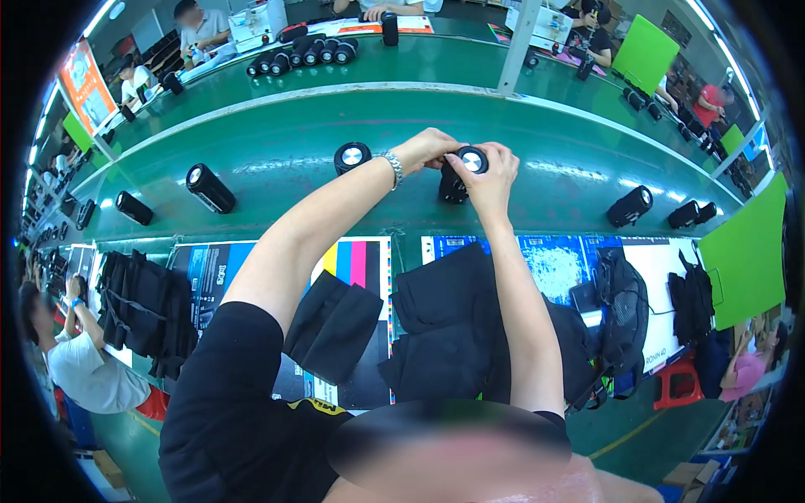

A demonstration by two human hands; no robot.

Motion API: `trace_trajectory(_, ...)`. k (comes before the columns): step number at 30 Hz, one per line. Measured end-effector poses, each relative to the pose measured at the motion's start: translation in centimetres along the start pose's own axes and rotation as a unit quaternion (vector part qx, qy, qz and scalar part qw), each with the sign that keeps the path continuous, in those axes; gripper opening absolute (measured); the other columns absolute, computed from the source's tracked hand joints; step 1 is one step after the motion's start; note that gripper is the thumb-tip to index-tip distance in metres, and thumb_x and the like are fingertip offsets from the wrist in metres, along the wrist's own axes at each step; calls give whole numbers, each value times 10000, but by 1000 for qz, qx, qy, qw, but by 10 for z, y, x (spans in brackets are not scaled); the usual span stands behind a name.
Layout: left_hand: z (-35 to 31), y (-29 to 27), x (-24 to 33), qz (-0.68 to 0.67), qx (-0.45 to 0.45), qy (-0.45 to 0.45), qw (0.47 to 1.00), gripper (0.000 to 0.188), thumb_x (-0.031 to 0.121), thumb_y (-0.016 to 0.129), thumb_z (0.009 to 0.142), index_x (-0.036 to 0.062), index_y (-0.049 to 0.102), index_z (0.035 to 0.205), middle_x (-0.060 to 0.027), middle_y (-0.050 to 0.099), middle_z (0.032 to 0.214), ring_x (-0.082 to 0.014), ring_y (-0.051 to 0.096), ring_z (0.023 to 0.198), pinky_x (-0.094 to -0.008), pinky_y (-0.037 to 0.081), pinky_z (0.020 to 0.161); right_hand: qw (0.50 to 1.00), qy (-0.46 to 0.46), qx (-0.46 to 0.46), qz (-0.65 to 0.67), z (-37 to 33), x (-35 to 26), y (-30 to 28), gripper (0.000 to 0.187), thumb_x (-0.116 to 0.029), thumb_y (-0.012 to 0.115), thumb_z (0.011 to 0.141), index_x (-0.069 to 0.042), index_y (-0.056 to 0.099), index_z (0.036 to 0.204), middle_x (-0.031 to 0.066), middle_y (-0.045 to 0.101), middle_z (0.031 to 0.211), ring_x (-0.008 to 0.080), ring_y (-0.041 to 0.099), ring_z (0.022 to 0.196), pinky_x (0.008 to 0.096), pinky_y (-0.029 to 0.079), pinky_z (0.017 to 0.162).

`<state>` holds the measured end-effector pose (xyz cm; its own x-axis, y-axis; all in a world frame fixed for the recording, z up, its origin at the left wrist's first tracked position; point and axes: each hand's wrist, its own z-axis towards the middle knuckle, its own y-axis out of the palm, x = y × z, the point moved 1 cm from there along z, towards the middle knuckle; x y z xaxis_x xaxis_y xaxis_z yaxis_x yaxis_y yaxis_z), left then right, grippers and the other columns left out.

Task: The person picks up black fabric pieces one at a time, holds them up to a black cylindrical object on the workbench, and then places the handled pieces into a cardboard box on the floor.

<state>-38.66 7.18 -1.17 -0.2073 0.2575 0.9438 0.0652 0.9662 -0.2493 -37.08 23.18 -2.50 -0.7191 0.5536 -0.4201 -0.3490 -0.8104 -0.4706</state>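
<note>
A black cylindrical speaker [454, 188] with a silver disc on its round end stands on the green work surface, straight ahead of me. My right hand [496, 174] is closed around the upper end of this speaker. From the left, my left hand [424, 151], with a metal watch band at the wrist, pinches at the rim of the same end; what exactly its fingertips grip is hidden. Just left of my left wrist is a second speaker [352, 157], partly covered by my arm. Folded black cloth pieces [333, 325] and a black cloth stack [444, 289] lie nearer me.
More speakers stand or lie along the green surface [277, 180], such as one at left [210, 189] and one at right [630, 206]. A black backpack [622, 310] and a green panel [745, 251] are at right. Other people sit around the line.
</note>
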Motion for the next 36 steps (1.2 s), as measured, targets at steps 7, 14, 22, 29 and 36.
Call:
trace_trajectory(7, -9, 9, 22, 256, 207, 323, 887, 245, 204, 678, 800, -32, 659, 737, -119, 567, 662, -225, 554, 581, -347, 437, 550, 907, 299, -48, 293, 2, 20, 6, 787, -372, 817, 663, 97, 440, 1170, 188, 633, 988, 201, 644, 826, 269, 510, 698)
trace_trajectory(14, -50, 46, 50, 230, 215, 528, 789, 181, 136, 679, 785, -21, 647, 701, -112, 534, 659, -247, 548, 626, -349, 427, 545, 928, 271, -50, 250, -7, 29, -20, 680, -300, 832, 656, 57, 471, 1109, 161, 624, 953, 167, 619, 826, 278, 500, 691)
trace_trajectory(22, -68, 68, 37, 142, 213, 506, 824, 124, 114, 678, 804, -10, 670, 801, -91, 564, 754, -206, 545, 642, -310, 431, 569, 900, 268, -142, 312, -25, 41, -24, 632, -309, 763, 754, 33, 463, 1193, 119, 584, 1034, 160, 583, 867, 287, 485, 713)
trace_trajectory(29, -45, 75, 30, -109, 200, 307, 924, 322, 325, 518, 947, 41, 670, 955, -40, 634, 991, -115, 557, 826, -258, 440, 717, 784, 349, -167, 485, -25, 70, -74, 988, -798, 306, 794, 16, 386, 1348, 142, 492, 1309, 236, 412, 1241, 396, 270, 1037)
trace_trajectory(36, 6, 130, 11, -304, 156, 168, 925, 608, 504, 344, 973, -30, 636, 978, -87, 657, 917, -140, 595, 836, -274, 459, 789, 720, 472, 31, 507, 4, 66, -14, 755, -644, 365, 898, 58, 603, 1041, 85, 643, 915, 157, 606, 808, 272, 478, 742)
